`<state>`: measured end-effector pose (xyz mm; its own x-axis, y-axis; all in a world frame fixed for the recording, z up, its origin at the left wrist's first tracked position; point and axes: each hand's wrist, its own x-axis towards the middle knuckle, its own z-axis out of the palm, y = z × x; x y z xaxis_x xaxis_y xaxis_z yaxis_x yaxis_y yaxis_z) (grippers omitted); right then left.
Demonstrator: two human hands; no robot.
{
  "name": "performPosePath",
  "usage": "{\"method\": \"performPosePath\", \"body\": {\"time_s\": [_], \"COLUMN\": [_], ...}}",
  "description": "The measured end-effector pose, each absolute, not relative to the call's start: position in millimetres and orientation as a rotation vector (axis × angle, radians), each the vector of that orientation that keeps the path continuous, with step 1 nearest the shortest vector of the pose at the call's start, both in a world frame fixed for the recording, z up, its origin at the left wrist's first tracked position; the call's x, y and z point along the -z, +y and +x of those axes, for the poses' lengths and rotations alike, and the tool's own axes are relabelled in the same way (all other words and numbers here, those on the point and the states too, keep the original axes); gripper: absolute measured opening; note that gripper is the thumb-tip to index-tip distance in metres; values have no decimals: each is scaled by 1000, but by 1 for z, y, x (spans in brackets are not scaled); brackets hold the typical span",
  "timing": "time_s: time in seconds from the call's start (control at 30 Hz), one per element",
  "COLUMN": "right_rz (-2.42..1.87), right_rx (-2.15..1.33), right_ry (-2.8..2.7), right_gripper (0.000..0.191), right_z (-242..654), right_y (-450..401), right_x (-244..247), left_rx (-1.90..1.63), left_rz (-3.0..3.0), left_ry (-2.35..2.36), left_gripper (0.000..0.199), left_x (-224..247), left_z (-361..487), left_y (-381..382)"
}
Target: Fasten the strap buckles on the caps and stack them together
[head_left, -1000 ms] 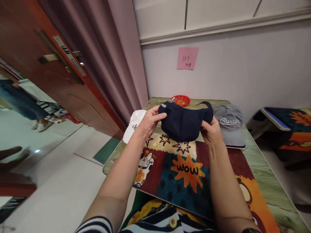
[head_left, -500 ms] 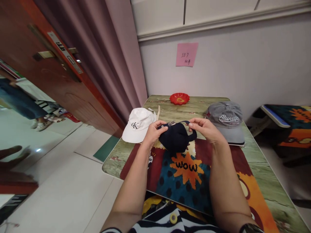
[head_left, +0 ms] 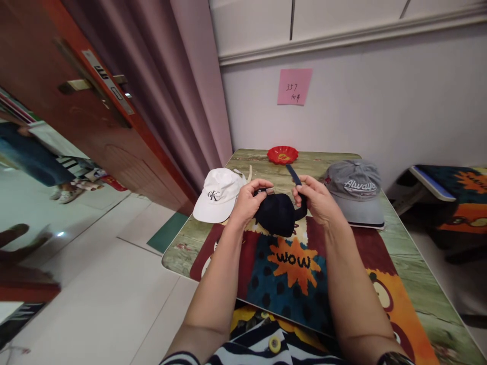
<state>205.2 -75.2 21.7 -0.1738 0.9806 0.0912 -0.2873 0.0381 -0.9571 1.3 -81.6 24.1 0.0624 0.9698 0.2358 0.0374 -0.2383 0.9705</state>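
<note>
A dark navy cap (head_left: 277, 215) is held above the table, its back strap toward the far side. My left hand (head_left: 249, 200) pinches the cap's edge at the metal buckle (head_left: 270, 191). Between the fingers and thumb of my right hand (head_left: 312, 197) is the dark strap (head_left: 293, 175), whose free end points up and away, apart from the buckle. To the left lies a white cap (head_left: 218, 195) with black letters, and to the right a grey cap (head_left: 355, 190) reading "Always".
A red scalloped dish (head_left: 282, 155) sits at the far edge of the green wood-look table (head_left: 413, 253). A colourful mat (head_left: 287, 289) lies under my forearms. At the left are an orange-brown door (head_left: 125, 137) and a standing person's legs (head_left: 36, 154).
The strap's free end has come away from the buckle and now sticks up from my right hand. My left hand has shifted slightly right with the cap.
</note>
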Motion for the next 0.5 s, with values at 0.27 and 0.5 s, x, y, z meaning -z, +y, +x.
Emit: {"method": "performPosePath", "body": {"time_s": [0.27,0.5], "right_rz": [-1017,-1148], "right_rx": [-1333,-1161], "right_ry": [-1429,-1372], "right_gripper": [45,41], "right_z": [189,183], "right_y": [-76,-72], "right_x": [-12,-6], "left_rx": [-1346,-1564], "left_rz": [1465,1915], "left_ry": [1123,1551], "left_gripper": [17,5], "left_x": [-9,-15], "left_z": [8,19], "left_y": [-81,-96]}}
